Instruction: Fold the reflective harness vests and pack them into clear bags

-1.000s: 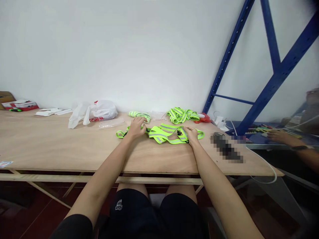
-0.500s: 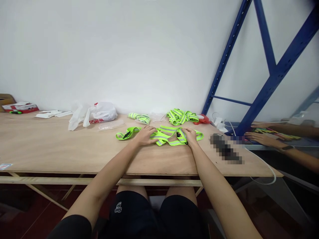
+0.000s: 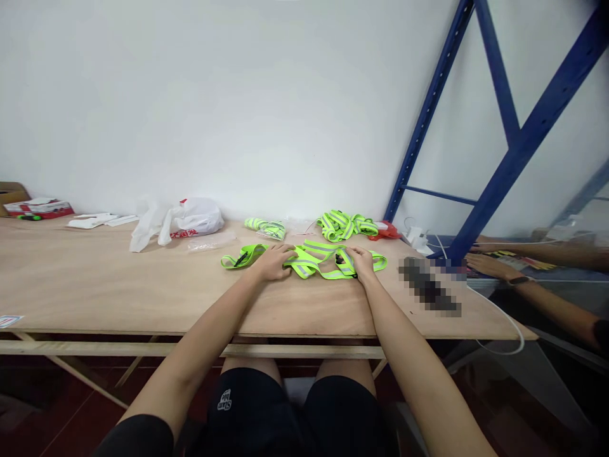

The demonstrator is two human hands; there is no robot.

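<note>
A neon-yellow reflective strap [image 3: 307,263] with grey stripes and black buckles lies loosely spread on the wooden table. My left hand [image 3: 276,261] rests over its left-centre part, fingers curled round the webbing. Near the strap's right end, my right hand [image 3: 360,261] pinches the band beside a black buckle. A loop of the strap sticks out beyond each hand. Behind it, near the wall, are a folded strap in clear plastic [image 3: 265,228] and a tangled pile of similar straps [image 3: 345,225].
White plastic bags [image 3: 197,217] and white papers [image 3: 98,219] lie at the back left. A red bag [image 3: 386,231] and a blue metal frame [image 3: 495,168] stand right. Another person's hands and forearms [image 3: 547,295] are at the far right.
The view has shifted slightly. My hands and the strap are almost unchanged. At the far right, the other person's nearer arm has moved a little left.
</note>
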